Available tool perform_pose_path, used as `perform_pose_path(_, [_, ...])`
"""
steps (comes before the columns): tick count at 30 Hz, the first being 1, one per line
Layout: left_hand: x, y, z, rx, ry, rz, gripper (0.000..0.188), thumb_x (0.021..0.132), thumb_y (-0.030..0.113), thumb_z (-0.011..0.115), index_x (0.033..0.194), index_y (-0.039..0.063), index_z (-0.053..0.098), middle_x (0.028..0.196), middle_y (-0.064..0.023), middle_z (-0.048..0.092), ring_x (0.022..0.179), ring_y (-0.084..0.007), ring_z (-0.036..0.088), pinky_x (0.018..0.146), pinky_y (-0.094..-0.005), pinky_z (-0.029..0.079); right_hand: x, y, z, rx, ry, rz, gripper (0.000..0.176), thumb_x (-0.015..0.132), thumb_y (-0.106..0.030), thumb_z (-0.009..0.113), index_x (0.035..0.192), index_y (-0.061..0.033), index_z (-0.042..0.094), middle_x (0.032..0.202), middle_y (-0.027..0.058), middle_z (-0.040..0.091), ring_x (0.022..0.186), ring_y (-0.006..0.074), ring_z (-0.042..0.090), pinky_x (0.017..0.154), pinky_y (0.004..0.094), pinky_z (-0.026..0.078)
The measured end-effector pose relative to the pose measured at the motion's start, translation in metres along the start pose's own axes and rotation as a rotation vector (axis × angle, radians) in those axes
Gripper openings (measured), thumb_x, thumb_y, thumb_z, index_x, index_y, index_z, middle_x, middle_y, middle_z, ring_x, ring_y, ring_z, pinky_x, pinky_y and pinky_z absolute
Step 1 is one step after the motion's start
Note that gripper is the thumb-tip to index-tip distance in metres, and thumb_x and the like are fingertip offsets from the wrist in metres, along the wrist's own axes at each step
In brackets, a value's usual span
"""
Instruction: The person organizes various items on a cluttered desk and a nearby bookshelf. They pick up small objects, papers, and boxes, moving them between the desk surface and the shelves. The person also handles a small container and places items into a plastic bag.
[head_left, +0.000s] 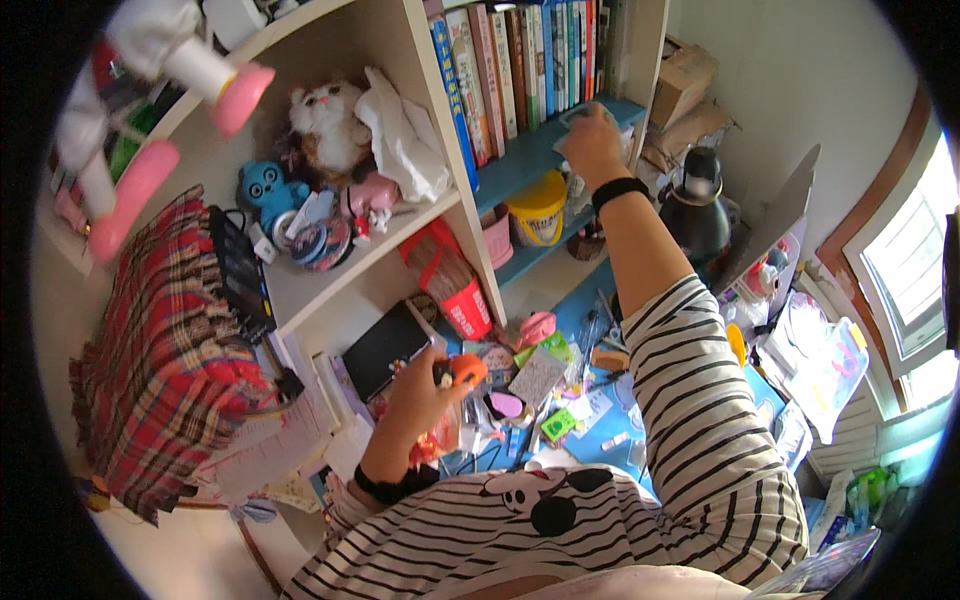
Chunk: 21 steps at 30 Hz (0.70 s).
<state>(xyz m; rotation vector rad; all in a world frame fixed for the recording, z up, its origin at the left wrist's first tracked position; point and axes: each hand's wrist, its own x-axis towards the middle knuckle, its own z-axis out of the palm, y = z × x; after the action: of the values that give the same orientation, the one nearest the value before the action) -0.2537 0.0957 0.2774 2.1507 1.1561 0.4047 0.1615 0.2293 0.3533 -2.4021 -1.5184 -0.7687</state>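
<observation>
My left hand is closed around a small orange object with a dark part, held above the cluttered blue desk. Its exact kind is hard to tell. My right hand reaches out to the blue shelf at the right end of a row of books. Its fingers are on a thin, pale greenish sheet or cloth, partly covered by the hand. Below that shelf stand a yellow bucket and a pink plastic basket.
Loose papers, a green box and a pink pouch crowd the desk. Plush toys fill the left shelf, beside a plaid cloth. A dark bottle-shaped object and cardboard boxes stand right, near the window.
</observation>
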Motion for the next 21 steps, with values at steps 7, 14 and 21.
perform_pose_path(7, [0.008,0.055,-0.036,0.098,0.179,0.191,0.046,0.075,0.023,0.085,0.106,0.002,0.059,0.094,-0.0207,0.069,0.085,-0.0389,0.067,0.075,-0.0413,0.053,-0.041,-0.047,-0.033,0.252,-0.032,-0.236,0.028,0.089,-0.021,0.062,0.111,-0.0066,0.073,0.132,0.0176,0.054,0.124,0.0325,0.052,0.100,0.0420,0.048])
perform_pose_path(14, [0.024,0.129,-0.075,0.247,0.337,0.385,0.044,0.077,0.020,0.082,0.109,0.003,0.057,0.095,-0.0201,0.067,0.089,-0.0379,0.065,0.078,-0.0436,0.051,-0.097,-0.077,-0.061,0.646,0.090,-0.311,0.027,0.080,-0.009,0.061,0.101,-0.0143,0.076,0.130,0.0178,0.054,0.115,0.0367,0.059,0.097,0.0430,0.050])
perform_pose_path(21, [0.083,0.204,-0.087,0.455,0.556,0.624,0.044,0.081,0.027,0.080,0.113,0.005,0.058,0.099,-0.0198,0.068,0.092,-0.0387,0.066,0.078,-0.0452,0.052,-0.128,-0.007,-0.140,0.858,0.160,-0.346,0.026,0.084,-0.012,0.054,0.104,-0.0059,0.071,0.095,0.0235,0.070,0.091,0.0420,0.067,0.080,0.0494,0.055])
